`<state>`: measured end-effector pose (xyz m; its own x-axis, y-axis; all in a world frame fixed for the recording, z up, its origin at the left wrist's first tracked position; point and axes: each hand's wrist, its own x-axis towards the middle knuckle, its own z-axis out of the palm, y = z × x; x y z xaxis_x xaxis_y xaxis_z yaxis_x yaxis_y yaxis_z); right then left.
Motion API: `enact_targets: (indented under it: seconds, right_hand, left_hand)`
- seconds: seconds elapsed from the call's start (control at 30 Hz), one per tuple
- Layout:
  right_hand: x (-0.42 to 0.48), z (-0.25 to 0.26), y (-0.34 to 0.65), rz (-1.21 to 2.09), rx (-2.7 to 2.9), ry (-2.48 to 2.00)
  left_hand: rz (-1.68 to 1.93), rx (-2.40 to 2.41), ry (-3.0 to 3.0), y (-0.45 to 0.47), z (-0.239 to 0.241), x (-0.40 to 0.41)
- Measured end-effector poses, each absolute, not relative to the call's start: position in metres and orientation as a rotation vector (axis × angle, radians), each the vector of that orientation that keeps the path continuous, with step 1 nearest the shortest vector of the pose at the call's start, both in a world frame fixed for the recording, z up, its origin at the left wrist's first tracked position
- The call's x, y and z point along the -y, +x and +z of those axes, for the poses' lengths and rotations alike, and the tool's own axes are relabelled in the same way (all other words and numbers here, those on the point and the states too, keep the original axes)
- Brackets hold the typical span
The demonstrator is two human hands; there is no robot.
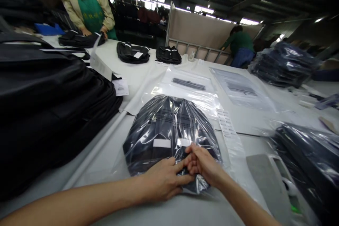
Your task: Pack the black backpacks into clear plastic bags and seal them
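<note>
A dark backpack (148,123) with two shoulder straps and white tags lies flat on the white table, inside a clear plastic bag (196,120). My left hand (168,180) rests across the lower part of the plastic, its fingers stretched out to the right. Against the bag's lower right, my right hand (201,164) has its fingers curled in, close to the left fingertips. Whatever is between the right fingers, if anything, is too small to make out. A white tag (162,143) shows through the film left of the right hand.
Black bags (53,113) are piled high on my left. Flat plastic bags (190,81) and a sticker sheet (225,123) lie ahead. A grey tape dispenser (267,180) and wrapped bags (307,155) stand right. Across the table, a person in a green apron (91,10) handles a black bag.
</note>
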<state>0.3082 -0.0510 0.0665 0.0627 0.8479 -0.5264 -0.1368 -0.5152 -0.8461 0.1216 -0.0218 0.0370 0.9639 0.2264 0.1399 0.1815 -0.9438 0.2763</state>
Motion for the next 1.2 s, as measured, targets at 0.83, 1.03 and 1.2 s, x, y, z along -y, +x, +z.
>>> enact_targets:
  seconds: [0.83,1.03,1.2]
  right_hand:
    - [0.041,0.020,0.250,0.681,1.874,-1.620]
    - [0.040,0.024,0.250,0.626,1.908,-1.681]
    - [0.041,0.029,0.248,0.688,1.905,-1.693]
  left_hand:
    - [0.690,-0.606,1.163,0.110,0.038,-0.022]
    - [1.136,-0.908,2.368,0.014,0.057,0.024]
    - [0.834,-1.696,2.046,-0.035,0.043,0.021]
